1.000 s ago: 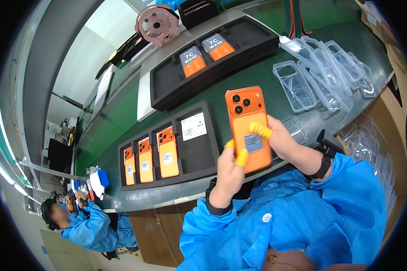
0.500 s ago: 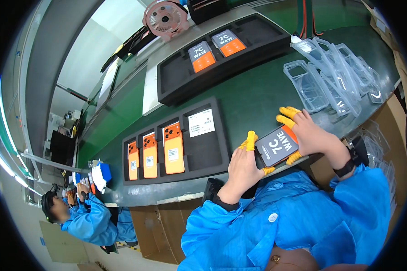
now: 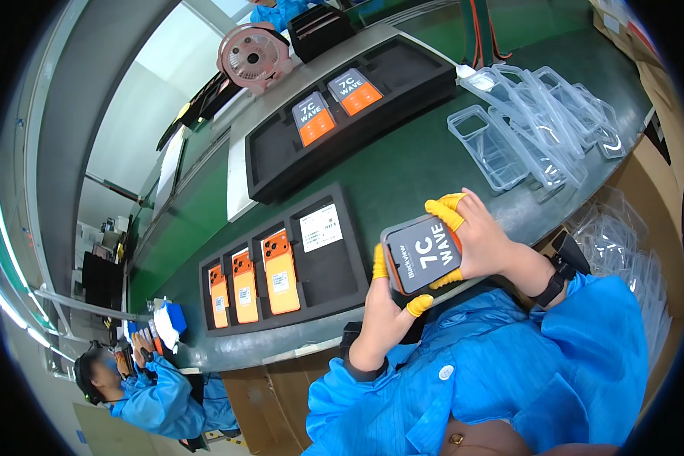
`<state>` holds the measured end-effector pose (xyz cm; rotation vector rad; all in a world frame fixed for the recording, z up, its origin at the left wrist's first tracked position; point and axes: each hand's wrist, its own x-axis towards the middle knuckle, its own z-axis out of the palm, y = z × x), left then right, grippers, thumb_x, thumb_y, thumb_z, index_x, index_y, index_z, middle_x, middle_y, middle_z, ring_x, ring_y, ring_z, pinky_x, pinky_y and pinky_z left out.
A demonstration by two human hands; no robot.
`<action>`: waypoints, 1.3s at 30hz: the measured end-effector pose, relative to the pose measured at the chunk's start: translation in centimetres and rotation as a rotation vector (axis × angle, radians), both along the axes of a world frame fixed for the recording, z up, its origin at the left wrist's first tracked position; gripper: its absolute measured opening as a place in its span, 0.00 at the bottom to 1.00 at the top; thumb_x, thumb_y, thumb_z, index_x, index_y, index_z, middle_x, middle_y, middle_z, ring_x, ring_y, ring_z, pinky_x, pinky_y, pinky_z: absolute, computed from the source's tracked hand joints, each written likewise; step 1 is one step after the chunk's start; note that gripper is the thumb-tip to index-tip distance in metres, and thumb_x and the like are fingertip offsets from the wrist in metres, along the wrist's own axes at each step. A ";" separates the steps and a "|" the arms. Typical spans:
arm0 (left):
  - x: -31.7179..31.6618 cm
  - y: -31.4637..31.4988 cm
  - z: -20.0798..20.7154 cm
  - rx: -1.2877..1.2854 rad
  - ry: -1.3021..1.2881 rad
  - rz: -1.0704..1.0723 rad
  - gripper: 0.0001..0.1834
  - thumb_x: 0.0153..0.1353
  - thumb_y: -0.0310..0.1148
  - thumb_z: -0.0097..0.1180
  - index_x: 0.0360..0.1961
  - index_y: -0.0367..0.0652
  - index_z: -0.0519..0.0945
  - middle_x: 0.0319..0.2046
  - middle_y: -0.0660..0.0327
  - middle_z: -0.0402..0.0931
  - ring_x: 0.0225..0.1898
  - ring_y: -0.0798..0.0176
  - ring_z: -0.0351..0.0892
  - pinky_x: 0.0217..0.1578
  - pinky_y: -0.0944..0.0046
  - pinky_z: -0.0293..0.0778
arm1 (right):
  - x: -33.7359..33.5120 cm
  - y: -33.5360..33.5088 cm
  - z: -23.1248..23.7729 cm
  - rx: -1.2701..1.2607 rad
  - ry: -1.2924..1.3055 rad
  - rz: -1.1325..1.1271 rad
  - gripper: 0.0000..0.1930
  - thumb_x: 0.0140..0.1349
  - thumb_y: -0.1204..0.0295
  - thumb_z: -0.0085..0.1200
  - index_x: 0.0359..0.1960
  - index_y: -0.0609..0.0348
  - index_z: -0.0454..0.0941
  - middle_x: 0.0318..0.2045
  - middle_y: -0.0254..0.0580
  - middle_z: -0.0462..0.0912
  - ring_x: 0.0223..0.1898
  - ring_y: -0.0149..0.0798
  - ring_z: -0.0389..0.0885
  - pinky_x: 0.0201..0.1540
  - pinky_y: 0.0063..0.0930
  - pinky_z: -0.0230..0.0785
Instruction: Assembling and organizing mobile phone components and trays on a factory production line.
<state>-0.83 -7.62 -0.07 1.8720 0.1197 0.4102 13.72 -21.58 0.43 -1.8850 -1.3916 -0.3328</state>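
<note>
An orange-edged smartphone (image 3: pixel 422 257) with a dark printed film over its front lies between my hands at the bench's near edge. My right hand (image 3: pixel 482 235), in yellow finger cots, grips its right end, fingers on the far side and thumb on the near side. My left hand (image 3: pixel 386 315), also in finger cots, holds the left end, a finger along the short edge and the thumb at the near corner. To the left, a black foam tray (image 3: pixel 323 277) bears three orange phones (image 3: pixel 281 277) lying back side up; its rightmost slot has a white label sheet (image 3: pixel 321 228).
Behind stands another black foam tray (image 3: pixel 270 163) with two film-fronted phones (image 3: pixel 355 91). Clear plastic phone cases (image 3: pixel 490 148) are piled on the right of the green bench (image 3: pixel 387 171). A pink fan (image 3: pixel 254 57) stands at the back. A co-worker (image 3: pixel 163 391) sits at far left.
My hands and the phone have shifted left in view. The phone's left end now shows more fully, and my left fingers have moved around it. The view has turned slightly.
</note>
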 end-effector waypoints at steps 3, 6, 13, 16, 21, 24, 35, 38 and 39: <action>-0.3 -0.6 0.6 -0.012 0.046 0.028 0.33 0.49 0.38 0.59 0.50 0.31 0.58 0.42 0.53 0.70 0.43 0.63 0.70 0.44 0.66 0.64 | -0.7 0.6 -0.3 0.046 -0.018 -0.024 0.43 0.27 0.54 0.64 0.48 0.65 0.63 0.39 0.50 0.67 0.45 0.50 0.64 0.54 0.46 0.48; -0.1 -1.0 1.0 -0.016 0.044 0.098 0.23 0.52 0.34 0.55 0.44 0.31 0.62 0.37 0.56 0.72 0.39 0.69 0.71 0.42 0.70 0.65 | -1.0 0.6 -0.4 0.081 -0.007 -0.055 0.45 0.27 0.52 0.64 0.48 0.66 0.63 0.40 0.51 0.67 0.45 0.51 0.64 0.54 0.46 0.48; 0.5 -0.7 0.5 0.020 -0.058 0.259 0.15 0.50 0.27 0.55 0.37 0.29 0.68 0.28 0.52 0.76 0.31 0.65 0.77 0.31 0.70 0.69 | 0.8 0.8 0.7 0.000 0.047 0.016 0.38 0.30 0.48 0.63 0.41 0.62 0.70 0.32 0.49 0.73 0.37 0.48 0.72 0.42 0.36 0.63; 0.8 -0.4 0.7 0.046 -0.060 0.291 0.14 0.50 0.26 0.55 0.35 0.29 0.69 0.27 0.52 0.76 0.30 0.65 0.77 0.30 0.70 0.69 | 0.7 0.9 2.0 -0.186 0.176 -0.027 0.33 0.31 0.49 0.62 0.36 0.61 0.73 0.26 0.46 0.75 0.31 0.45 0.75 0.35 0.32 0.67; 1.0 -0.3 -0.1 0.057 -0.080 0.316 0.13 0.49 0.26 0.55 0.35 0.30 0.70 0.26 0.53 0.77 0.30 0.65 0.77 0.30 0.70 0.69 | -0.5 0.4 2.1 -0.111 0.127 -0.128 0.28 0.30 0.50 0.63 0.28 0.60 0.75 0.21 0.43 0.75 0.27 0.42 0.75 0.30 0.31 0.68; 1.1 -0.2 0.2 0.179 -0.061 0.364 0.13 0.49 0.26 0.55 0.35 0.30 0.71 0.26 0.54 0.77 0.29 0.66 0.76 0.31 0.70 0.69 | -0.5 0.3 1.5 0.042 0.086 -0.120 0.29 0.28 0.50 0.63 0.27 0.62 0.75 0.19 0.43 0.75 0.24 0.43 0.74 0.28 0.30 0.68; 1.0 -3.1 0.0 0.165 0.030 -0.022 0.12 0.48 0.30 0.54 0.32 0.33 0.74 0.23 0.45 0.73 0.29 0.45 0.74 0.28 0.57 0.70 | -2.8 0.6 1.3 0.487 1.086 0.393 0.26 0.32 0.66 0.69 0.34 0.63 0.71 0.30 0.36 0.77 0.31 0.26 0.74 0.35 0.21 0.68; 0.4 -3.0 -0.4 0.413 0.078 0.065 0.10 0.48 0.29 0.53 0.31 0.34 0.73 0.23 0.45 0.73 0.25 0.44 0.74 0.25 0.55 0.69 | -3.2 1.0 1.2 0.599 1.152 0.362 0.26 0.32 0.66 0.69 0.34 0.63 0.70 0.29 0.36 0.77 0.31 0.26 0.74 0.35 0.20 0.68; 0.5 -3.1 -0.6 0.451 0.019 0.103 0.10 0.47 0.28 0.53 0.31 0.35 0.72 0.22 0.45 0.72 0.22 0.43 0.73 0.22 0.53 0.69 | -3.3 1.1 1.2 0.623 1.155 0.371 0.27 0.33 0.65 0.69 0.35 0.63 0.70 0.29 0.36 0.77 0.31 0.26 0.74 0.35 0.20 0.69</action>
